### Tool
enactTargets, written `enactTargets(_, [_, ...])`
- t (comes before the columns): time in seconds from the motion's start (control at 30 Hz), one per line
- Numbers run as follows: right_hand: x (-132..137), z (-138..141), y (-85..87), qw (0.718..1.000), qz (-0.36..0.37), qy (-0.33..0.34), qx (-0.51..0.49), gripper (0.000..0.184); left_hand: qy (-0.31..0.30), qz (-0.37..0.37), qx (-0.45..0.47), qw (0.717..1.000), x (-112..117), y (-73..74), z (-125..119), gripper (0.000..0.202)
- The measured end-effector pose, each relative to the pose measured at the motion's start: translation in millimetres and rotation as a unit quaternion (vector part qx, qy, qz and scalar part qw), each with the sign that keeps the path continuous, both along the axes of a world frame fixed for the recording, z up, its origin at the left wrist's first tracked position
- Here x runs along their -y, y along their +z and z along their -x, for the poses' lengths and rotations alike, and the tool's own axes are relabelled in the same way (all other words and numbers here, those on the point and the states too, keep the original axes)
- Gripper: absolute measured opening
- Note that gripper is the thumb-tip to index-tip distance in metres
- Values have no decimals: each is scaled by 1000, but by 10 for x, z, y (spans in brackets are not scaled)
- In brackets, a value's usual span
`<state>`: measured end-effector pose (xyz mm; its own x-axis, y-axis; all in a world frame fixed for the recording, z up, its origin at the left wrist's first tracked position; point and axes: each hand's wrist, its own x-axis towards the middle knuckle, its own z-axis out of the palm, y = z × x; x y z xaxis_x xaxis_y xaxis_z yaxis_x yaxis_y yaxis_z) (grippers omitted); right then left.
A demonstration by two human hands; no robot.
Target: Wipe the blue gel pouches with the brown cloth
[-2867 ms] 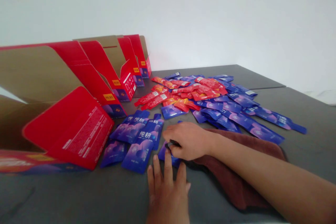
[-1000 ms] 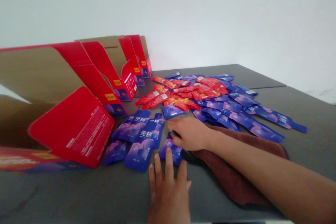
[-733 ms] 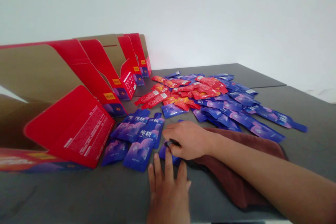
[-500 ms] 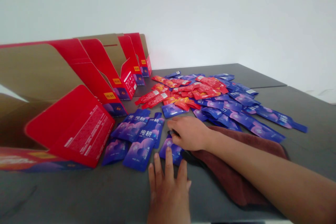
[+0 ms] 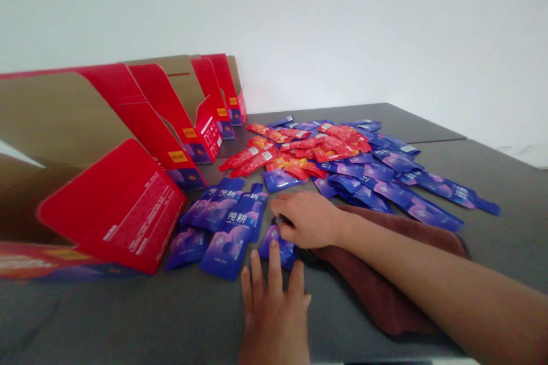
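My left hand (image 5: pixel 276 311) lies palm down on the table with its fingers spread. Its fingertips touch or reach over the lower edge of a blue-purple sachet (image 5: pixel 273 239). Over the top of that same sachet my right hand (image 5: pixel 307 218) is closed, fingers curled together. A small dark bit shows beneath its fingers, and I cannot make out what it is. Under my right wrist lies a brown cloth (image 5: pixel 385 291) with a black edge. Left of my hands, several blue-purple sachets (image 5: pixel 226 245) overlap in a small group.
Open red cardboard boxes (image 5: pixel 141 205) stand in a row on the left, with flaps sticking out. Farther back, a loose heap holds red sachets (image 5: pixel 338 142) and more blue-purple sachets (image 5: pixel 394 188). A white wall (image 5: pixel 342 28) rises behind the dark grey table (image 5: pixel 128 319).
Hardly anything differs. The whole view has shifted very slightly, and both hands keep the same places at the sachet.
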<state>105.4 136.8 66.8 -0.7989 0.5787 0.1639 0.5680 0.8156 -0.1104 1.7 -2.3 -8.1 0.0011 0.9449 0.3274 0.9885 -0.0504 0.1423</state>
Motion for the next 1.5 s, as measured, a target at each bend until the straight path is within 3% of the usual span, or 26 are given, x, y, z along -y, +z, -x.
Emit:
enactTargets(0.23, [67,18,32,998,39,56,0,16,4,-1,8,1000,8,11,-13,32])
enactTargets(0.57, [61,20,16,998,44,45,-10,14,4,-7,1,1000,12,29,-13,33])
enactTargets(0.83, [58,22,19,997,52,49,-4,16,-77,-16,-70,994,-13,-79,189,34])
enactTargets(1.3, [48,17,-4,997,51,47,-18,14,-76,-44,-88,992,-6,-143,215,33])
enactTargets(1.5, [49,17,-6,997,47,50,-25,13,-70,-38,-60,995,-9,-95,159,32])
